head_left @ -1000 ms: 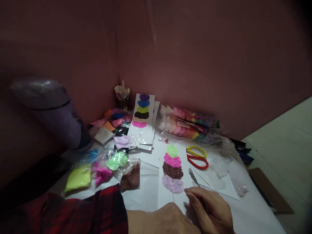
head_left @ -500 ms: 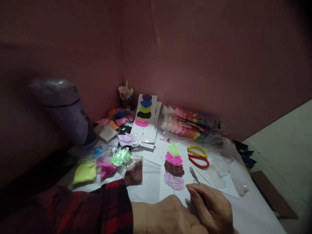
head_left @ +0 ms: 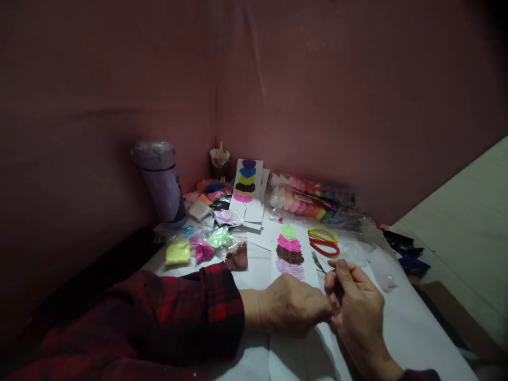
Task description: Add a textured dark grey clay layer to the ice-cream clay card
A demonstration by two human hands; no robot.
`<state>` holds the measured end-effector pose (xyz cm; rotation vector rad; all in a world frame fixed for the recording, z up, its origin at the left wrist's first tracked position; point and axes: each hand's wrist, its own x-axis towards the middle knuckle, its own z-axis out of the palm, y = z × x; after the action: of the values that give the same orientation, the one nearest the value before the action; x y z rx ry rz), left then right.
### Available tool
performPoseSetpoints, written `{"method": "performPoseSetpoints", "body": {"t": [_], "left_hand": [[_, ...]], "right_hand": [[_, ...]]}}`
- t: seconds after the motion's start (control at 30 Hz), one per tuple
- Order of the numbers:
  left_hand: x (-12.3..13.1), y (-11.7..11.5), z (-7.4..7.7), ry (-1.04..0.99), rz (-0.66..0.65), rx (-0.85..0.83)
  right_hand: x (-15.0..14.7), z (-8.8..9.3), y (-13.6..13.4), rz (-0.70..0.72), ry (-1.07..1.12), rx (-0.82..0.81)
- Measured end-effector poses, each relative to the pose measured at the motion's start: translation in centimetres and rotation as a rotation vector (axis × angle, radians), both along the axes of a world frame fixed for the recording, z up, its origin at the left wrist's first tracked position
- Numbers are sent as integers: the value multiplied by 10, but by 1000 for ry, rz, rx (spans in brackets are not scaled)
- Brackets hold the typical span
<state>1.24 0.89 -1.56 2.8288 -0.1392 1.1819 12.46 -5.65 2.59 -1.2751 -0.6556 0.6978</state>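
Note:
My left hand [head_left: 296,306] reaches in from a red plaid sleeve and is curled closed, its fingertips meeting the fingers of my right hand. My right hand [head_left: 359,304] is also closed, thumb pressed against its bent fingers; anything held in either is hidden. Just beyond them lies a white card [head_left: 309,243] with textured bands of clay: a green one [head_left: 289,232], a pink one [head_left: 289,243], a brown one [head_left: 289,255] and a lilac one [head_left: 290,268]. A small fork [head_left: 317,261] lies beside the card, near my right fingertips.
Scissors [head_left: 324,246] with yellow and red handles lie right of the card. Clay packets, including a yellow one [head_left: 178,252] and a brown one [head_left: 237,257], spread at left. A purple tumbler [head_left: 161,188], a finished card [head_left: 257,206] and bagged clay [head_left: 297,203] stand or lie behind.
My view has shifted, so the table things appear smaller and the tumbler sits further right. My right hand has turned and risen beside the fork, and my left fingertips now show against it.

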Motion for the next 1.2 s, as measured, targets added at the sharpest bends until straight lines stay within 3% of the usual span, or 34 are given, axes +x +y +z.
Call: {"method": "performPoseSetpoints", "body": {"t": [0.1, 0.23, 0.33, 0.47, 0.6, 0.7, 0.73, 0.93, 1.07, 1.2], "left_hand": [[0, 2, 2, 26, 90, 82], [-10, 15, 18, -90, 262, -22], [-29, 36, 40, -224, 377, -173], [-68, 70, 69, -370, 572, -256], [-108, 94, 86, -524, 788, -329], [-127, 105, 84, -512, 1042, -345], [-132, 108, 81, -501, 1071, -340], [-151, 124, 66, -471, 1137, -315], [-158, 130, 67, -458, 1144, -326], [-161, 131, 71, -455, 1157, -354]], "right_hand": [[4, -12, -6, 16, -255, 41], [14, -20, -8, 14, -667, 115], [20, -21, -5, -10, -683, 114], [21, -22, -1, -3, -586, 109], [20, -23, 0, 28, -598, 86], [21, -22, 0, 14, -626, 116], [21, -21, -1, 6, -621, 124], [19, -20, -1, 26, -524, 141], [19, -21, 0, 13, -446, 159], [20, -21, -3, 70, -517, 120]]}}
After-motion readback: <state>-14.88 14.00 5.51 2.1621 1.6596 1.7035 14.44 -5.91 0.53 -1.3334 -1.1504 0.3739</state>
